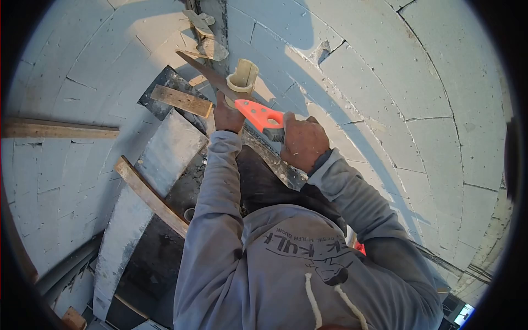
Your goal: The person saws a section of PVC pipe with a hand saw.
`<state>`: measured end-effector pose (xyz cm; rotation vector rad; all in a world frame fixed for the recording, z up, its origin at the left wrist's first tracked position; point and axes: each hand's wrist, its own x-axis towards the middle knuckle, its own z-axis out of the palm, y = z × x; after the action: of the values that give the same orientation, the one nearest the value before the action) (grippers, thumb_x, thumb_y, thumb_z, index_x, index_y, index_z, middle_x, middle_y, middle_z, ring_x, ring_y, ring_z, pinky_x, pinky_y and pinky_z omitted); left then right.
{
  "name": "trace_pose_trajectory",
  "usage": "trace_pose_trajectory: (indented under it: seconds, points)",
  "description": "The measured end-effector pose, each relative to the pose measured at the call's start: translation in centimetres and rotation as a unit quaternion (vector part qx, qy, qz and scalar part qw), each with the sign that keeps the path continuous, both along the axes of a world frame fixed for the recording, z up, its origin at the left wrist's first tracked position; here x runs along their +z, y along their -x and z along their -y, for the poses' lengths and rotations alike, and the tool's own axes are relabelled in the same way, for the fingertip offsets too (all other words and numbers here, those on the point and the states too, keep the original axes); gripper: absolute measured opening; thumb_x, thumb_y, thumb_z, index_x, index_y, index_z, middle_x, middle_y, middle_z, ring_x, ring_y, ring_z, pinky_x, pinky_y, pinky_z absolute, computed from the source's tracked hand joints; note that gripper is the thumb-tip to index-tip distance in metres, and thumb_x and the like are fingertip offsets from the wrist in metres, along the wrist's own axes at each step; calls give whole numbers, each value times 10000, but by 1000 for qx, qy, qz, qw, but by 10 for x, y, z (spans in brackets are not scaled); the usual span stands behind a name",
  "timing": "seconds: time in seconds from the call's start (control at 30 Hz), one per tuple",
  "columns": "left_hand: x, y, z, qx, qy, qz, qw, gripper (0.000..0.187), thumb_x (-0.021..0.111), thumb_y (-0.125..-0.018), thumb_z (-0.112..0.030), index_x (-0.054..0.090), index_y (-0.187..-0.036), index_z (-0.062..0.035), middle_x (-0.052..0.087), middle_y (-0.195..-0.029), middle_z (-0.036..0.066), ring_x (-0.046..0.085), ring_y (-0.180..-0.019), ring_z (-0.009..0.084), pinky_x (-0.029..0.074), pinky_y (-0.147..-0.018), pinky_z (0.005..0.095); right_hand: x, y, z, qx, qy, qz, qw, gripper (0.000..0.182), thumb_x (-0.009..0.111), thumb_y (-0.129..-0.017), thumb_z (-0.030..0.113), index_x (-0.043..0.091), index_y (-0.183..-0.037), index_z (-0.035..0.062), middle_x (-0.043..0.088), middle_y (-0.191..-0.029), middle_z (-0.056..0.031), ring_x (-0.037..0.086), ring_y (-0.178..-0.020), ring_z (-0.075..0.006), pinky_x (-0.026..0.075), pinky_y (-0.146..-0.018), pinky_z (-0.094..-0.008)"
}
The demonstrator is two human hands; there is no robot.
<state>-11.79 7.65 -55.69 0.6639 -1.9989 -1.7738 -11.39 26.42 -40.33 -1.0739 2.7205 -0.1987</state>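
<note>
Handsaw and pale pipe beside a block wall, seen from above. The right hand was closed around the grey end of the orange handle, and from there the blade ran obliquely up and to the left, its tip reaching well past the pipe. The pipe, with a flared collar around its tube, stood just beyond the blade; whether the teeth touched it could not be told. The left hand lay directly under the blade, near the collar, its fingers reaching up to the level of the metal; whether they were clamped on the pipe's lower part or merely rested beside it could not be told, since blade and hand hid that region. A short board lay to the left of this hand, partly over a dark sheet, with a pale slab below.

The chief hazard, as judged from this arrangement, was a cut to the left hand: a blade jumping sideways off the rounded surface could have met those near, bare fingers. A loosely steadied pipe might also have turned or shaken, causing the teeth to bind and the thin blade to bend
</note>
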Motion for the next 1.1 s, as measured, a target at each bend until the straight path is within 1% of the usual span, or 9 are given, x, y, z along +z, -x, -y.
trace_pose_trajectory:
  seconds: [0.23,0.4,0.47,0.67,0.77,0.9,0.93,0.97,1.1]
  points:
    - [-16,8,26,-9,43,22,999,610,850,-640,-335,496,-1051,-56,675,-977,161,672,-928,310,526,-789,385,48,-92,-116,-88,16,21,996,308,653,-652,77,515,-917,6,614,-667,-164,604,-639,-361,453,-723,-430]
    - [-5,-2,-6,18,35,-35,999,706,848,-652,-342,496,-1190,-51,664,-1049,171,657,-990,306,520,-814,380,-9,0,-14,-4,32,-35,999,351,659,-656,133,506,-937,-11,622,-682,-162,621,-676,-358,469,-763,-411]
    - [-6,4,3,-6,11,-29,1000,717,844,-660,-343,491,-1213,-52,662,-1060,173,654,-998,308,520,-814,377,0,-4,0,-15,41,39,998,415,636,-652,98,490,-1014,-44,600,-706,-206,586,-702,-406,460,-747,-458]
    - [-11,4,20,-15,77,42,996,622,864,-626,-355,484,-1020,-60,669,-986,151,671,-913,290,531,-772,381,37,-74,-96,-61,44,-12,997,314,689,-694,123,510,-922,2,620,-669,-153,622,-654,-338,459,-739,-401]
    - [-11,4,21,25,81,44,995,637,845,-651,-350,489,-1090,-58,671,-995,154,674,-914,292,535,-767,382,37,-69,-86,-66,33,-8,997,319,691,-678,114,504,-910,0,615,-658,-152,617,-633,-340,458,-721,-400]
    - [-76,1,-3,55,133,-60,988,633,813,-692,-330,485,-1158,-54,676,-995,154,678,-913,293,538,-761,385,1,-13,11,-10,49,6,999,284,613,-687,95,503,-917,-31,624,-650,-153,631,-637,-345,464,-755,-415]
    - [-83,0,4,9,-56,-64,996,629,798,-709,-320,483,-1184,-54,677,-1002,157,679,-915,299,538,-758,386,-6,-9,17,0,68,-11,998,284,606,-694,94,505,-926,-36,628,-658,-151,636,-649,-340,463,-755,-417]
    - [-87,3,5,-1,-19,-53,998,610,796,-712,-312,488,-1171,-54,677,-995,157,680,-908,305,538,-753,388,0,-10,6,-4,64,-20,998,284,606,-694,94,505,-926,-36,628,-658,-151,636,-649,-340,463,-755,-417]
    - [-25,3,-2,26,85,29,996,554,816,-688,-295,503,-1074,-51,672,-924,154,676,-870,338,535,-737,402,41,-70,-90,-73,-2,26,997,345,621,-696,93,513,-987,-57,636,-696,-159,644,-701,-339,458,-750,-418]
